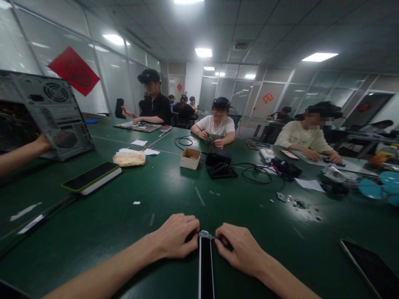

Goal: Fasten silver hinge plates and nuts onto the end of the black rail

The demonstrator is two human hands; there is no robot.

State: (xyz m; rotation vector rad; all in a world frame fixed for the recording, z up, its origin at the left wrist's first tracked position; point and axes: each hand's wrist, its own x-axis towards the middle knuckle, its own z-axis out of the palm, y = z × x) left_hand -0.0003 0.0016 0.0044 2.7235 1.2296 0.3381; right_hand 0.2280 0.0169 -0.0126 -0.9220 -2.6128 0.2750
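Prob main risk = uneven force: L hand curled, looks to pinch L side of grey end fitting; R hand mirrors it on R side, fingertip contact partly hidden. If one side pulls harder, fitting could skew or crack. Black-faced bar sits btwn hands, near end out of frame; no hand visible on its body, so could twist or slide. Anything popping off could get mixed w/ loose metal parts farther R.

Surface, L→R on green tabletop: PC tower case w/ co-worker's arm in it, green-rimmed slab (phone?), tissue pack, open cardboard box, blk cable, dark smartphone.

Room, L→R: glass partition w/ red poster, seated co-workers across table, ceiling light panel.
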